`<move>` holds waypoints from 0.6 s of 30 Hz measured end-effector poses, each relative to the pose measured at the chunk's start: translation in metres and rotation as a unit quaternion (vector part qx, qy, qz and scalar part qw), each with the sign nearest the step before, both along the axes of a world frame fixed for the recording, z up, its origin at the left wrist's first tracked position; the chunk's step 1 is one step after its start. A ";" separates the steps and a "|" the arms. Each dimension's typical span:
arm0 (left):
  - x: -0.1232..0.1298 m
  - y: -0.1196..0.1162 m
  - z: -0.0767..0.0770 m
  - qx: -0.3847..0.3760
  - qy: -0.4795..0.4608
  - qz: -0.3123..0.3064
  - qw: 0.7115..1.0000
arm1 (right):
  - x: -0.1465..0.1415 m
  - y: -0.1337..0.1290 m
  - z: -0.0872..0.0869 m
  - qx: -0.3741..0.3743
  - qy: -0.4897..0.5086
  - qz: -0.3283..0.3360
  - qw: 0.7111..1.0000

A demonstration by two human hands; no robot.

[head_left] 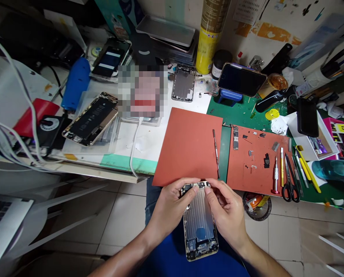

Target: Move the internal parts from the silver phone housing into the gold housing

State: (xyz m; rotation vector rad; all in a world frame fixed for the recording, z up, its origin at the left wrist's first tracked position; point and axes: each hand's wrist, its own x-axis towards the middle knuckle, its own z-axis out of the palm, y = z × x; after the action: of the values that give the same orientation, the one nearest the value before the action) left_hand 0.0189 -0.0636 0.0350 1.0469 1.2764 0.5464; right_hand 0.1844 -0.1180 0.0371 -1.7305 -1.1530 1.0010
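An opened phone housing (200, 223) with bare inner parts is held over my lap, just off the table's front edge. My left hand (174, 204) grips its upper left side, the thumb lying on the top part. On the upper right, my right hand (225, 204) closes round the corner with its thumb pressed near the top edge. Beyond the hands lies a red-brown mat (186, 142) with a thin metal tool (216, 153) on it. A second red-brown mat (238, 169) carries small phone parts and a narrow board (235, 138).
Scissors (290, 188), a screwdriver (276, 175) and yellow tweezers (307, 169) lie at the right. An open phone (92, 119) rests at the left, near white cables (24, 92). A phone (241, 79) leans on a blue stand behind. Below the edge is a bin (257, 206).
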 end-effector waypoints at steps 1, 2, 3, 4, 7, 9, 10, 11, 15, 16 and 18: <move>0.000 0.000 0.000 0.002 0.001 0.001 1.000 | 0.000 0.000 0.000 0.003 -0.002 0.002 1.000; 0.000 0.000 0.000 0.005 0.001 0.002 1.000 | -0.001 -0.001 0.000 0.007 -0.004 0.005 1.000; -0.001 0.000 0.000 0.006 0.001 0.002 1.000 | -0.001 -0.001 -0.001 0.009 -0.006 0.008 1.000; -0.001 0.001 0.000 0.006 0.001 0.002 1.000 | -0.001 -0.001 -0.001 0.011 -0.010 0.011 1.000; -0.001 0.001 0.000 0.003 0.000 0.001 1.000 | 0.000 -0.003 -0.002 0.016 -0.018 0.017 1.000; -0.001 0.001 0.001 -0.003 -0.004 0.001 1.000 | 0.000 -0.003 -0.003 0.020 -0.019 0.018 0.999; -0.001 0.001 0.001 -0.005 -0.007 0.001 1.000 | 0.000 -0.003 -0.003 0.021 -0.018 0.018 0.999; -0.001 0.001 0.001 -0.005 -0.010 0.001 1.000 | 0.000 -0.002 -0.003 0.021 -0.017 0.018 0.999; -0.002 0.000 0.000 -0.005 -0.019 0.003 1.000 | 0.000 -0.001 -0.002 0.018 -0.011 0.019 1.000; -0.002 0.001 0.000 -0.008 -0.018 0.003 1.000 | 0.001 0.000 -0.002 0.016 -0.008 0.021 1.000; -0.002 0.002 -0.001 -0.013 -0.018 0.004 1.000 | 0.002 0.001 -0.001 0.009 0.000 0.025 1.000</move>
State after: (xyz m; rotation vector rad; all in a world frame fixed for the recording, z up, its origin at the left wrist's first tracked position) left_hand 0.0171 -0.0618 0.0340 1.0066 1.2538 0.5493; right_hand 0.1861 -0.1172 0.0361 -1.6937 -1.2076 1.0182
